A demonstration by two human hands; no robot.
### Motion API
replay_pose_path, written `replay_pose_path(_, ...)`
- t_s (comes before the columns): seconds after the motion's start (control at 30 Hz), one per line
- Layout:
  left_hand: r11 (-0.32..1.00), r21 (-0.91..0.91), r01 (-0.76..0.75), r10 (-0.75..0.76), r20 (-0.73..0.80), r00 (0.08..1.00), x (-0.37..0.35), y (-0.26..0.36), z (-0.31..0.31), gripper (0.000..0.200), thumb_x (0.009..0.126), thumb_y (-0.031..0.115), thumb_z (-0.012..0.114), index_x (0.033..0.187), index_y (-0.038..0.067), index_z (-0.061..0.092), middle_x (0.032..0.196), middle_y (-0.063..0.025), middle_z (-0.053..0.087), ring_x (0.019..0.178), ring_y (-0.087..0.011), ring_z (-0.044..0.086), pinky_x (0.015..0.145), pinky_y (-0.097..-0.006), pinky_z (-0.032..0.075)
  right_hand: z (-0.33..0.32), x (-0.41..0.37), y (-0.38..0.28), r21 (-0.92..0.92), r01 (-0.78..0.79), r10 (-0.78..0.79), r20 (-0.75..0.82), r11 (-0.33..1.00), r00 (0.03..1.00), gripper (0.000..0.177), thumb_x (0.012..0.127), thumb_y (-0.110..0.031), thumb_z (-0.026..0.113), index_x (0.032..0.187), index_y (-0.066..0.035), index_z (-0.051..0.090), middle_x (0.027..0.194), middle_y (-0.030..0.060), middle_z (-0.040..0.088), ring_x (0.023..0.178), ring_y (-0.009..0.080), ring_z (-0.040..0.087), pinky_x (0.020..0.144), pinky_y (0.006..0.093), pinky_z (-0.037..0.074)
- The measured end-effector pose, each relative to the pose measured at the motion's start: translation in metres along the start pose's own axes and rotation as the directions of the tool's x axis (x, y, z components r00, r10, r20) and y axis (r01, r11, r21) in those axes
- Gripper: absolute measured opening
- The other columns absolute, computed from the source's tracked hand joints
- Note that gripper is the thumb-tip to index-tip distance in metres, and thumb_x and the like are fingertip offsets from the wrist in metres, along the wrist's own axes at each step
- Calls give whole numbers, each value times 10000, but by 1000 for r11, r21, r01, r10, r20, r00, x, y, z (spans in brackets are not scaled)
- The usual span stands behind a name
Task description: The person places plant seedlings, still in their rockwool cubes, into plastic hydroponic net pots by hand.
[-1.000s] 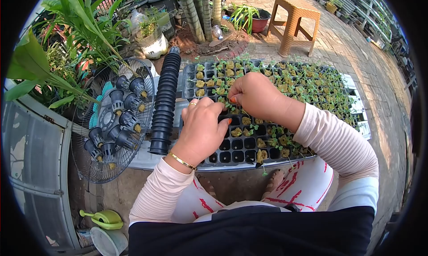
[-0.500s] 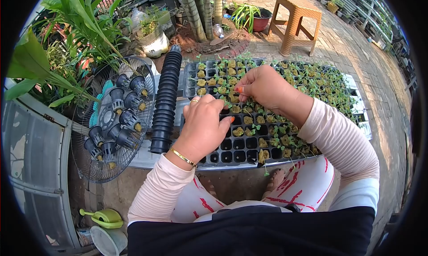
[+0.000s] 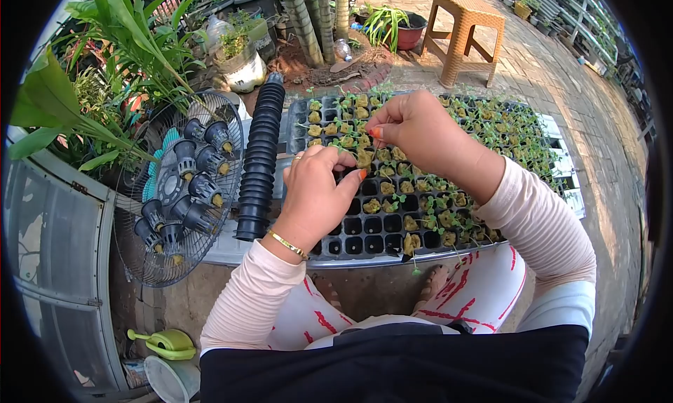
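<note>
Over the left part of a black seedling tray [image 3: 373, 244] is my left hand [image 3: 321, 189], fingers bent and thumb apart; what its fingertips touch is hidden. My right hand [image 3: 413, 129] hovers over the tray's middle, thumb and index finger pinched together on something thin, too small to make out. Brownish plugs with green seedlings [image 3: 449, 220] fill many cells, and several front cells are bare black. Left of the tray lies a tall stack of black net pots [image 3: 263, 157].
On the left a wire fan guard [image 3: 168, 263] holds several black net pots with plugs. Beyond the tray are a brown stool [image 3: 466, 35], a red pot [image 3: 410, 35] and plant stems. A green watering can [image 3: 168, 343] is at the lower left.
My right hand has risen slightly, still pinched. My left hand has shifted slightly, its thumb still apart from the fingers. The tray appears moved slightly to the left.
</note>
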State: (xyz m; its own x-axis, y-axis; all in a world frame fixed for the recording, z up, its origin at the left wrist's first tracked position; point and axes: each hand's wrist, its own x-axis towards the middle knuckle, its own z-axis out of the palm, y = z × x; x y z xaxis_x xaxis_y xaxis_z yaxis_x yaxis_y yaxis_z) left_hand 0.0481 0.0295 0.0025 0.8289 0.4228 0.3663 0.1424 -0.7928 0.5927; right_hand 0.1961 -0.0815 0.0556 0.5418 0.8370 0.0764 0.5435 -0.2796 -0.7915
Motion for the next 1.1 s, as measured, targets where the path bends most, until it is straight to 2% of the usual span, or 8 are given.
replay_pose_path(0.33, 890, -432, 148, -153, 24, 988, -6, 12, -22, 115, 813, 59, 670, 894, -15, 637, 778, 25, 553, 684, -44, 468, 619, -193, 406, -12, -27, -28, 67, 202, -193, -131, 977, 972, 138, 814, -82, 632, 896, 19, 680, 717, 141, 649, 632, 186, 601, 606, 335, 476)
replay_pose_path(0.5, 852, -502, 147, -173, -6, 985, -15, 31, -43, 127, 798, 61, 669, 874, -35, 635, 810, -35, 581, 718, -88, 514, 672, -235, 444, -34, -54, -42, 84, 420, -373, -329, 904, 868, 220, 894, -49, 484, 1068, 13, 604, 650, 49, 550, 614, 114, 526, 569, 281, 433)
replay_pose_path(0.63, 776, -613, 148, -165, 29, 986, -25, 50, -52, 142, 807, 68, 675, 906, -24, 631, 843, -25, 591, 771, -80, 509, 711, -231, 435, -32, -82, -41, 356, 372, -302, -237, 857, 923, 256, 911, -30, 408, 1095, 16, 581, 744, 31, 544, 614, 67, 482, 559, 233, 415)
replay_pose_path(0.67, 761, -629, 159, -162, 52, 985, -27, 55, -53, 146, 812, 72, 679, 914, -20, 629, 856, -21, 593, 785, -78, 507, 721, -228, 432, -33, -87, -41, 405, 289, -236, -177, 867, 955, 228, 891, -20, 482, 1092, 23, 580, 806, 28, 563, 600, 48, 453, 562, 204, 404)
replay_pose_path(0.77, 698, -698, 160, -142, 83, 986, -31, 64, -52, 147, 820, 75, 682, 925, -12, 627, 874, -20, 597, 797, -73, 503, 727, -220, 427, -13, -92, -25, 336, 413, -331, -275, 846, 902, 256, 839, -3, 591, 1094, 22, 581, 812, 22, 568, 574, 36, 413, 540, 194, 386)
replay_pose_path(0.8, 703, -694, 158, -140, 83, 987, -33, 67, -50, 147, 820, 75, 682, 925, -12, 627, 874, -20, 597, 797, -73, 503, 727, -220, 427, -14, -96, -27, 356, 348, -275, -241, 867, 931, 365, 758, -8, 706, 1100, 18, 583, 862, 31, 598, 558, 27, 381, 517, 187, 370)
replay_pose_path(0.93, 658, -745, 112, -93, 67, 993, -37, 77, -44, 155, 833, 72, 674, 956, -5, 619, 889, -13, 599, 800, -69, 500, 725, -214, 426, -8, -104, -20, 463, 334, -256, -223, 821, 940, 423, 699, -39, 767, 1085, 7, 600, 952, 51, 647, 544, 21, 371, 495, 187, 356)
replay_pose_path(1.1, 656, -749, 92, -65, 66, 996, -37, 86, -35, 159, 838, 69, 671, 967, -3, 613, 905, -12, 603, 802, -65, 503, 726, -214, 428, -5, -110, -15, 495, 341, -242, -255, 799, 936, 323, 718, -8, 744, 1017, 7, 624, 873, 24, 645, 545, 12, 378, 490, 178, 348)
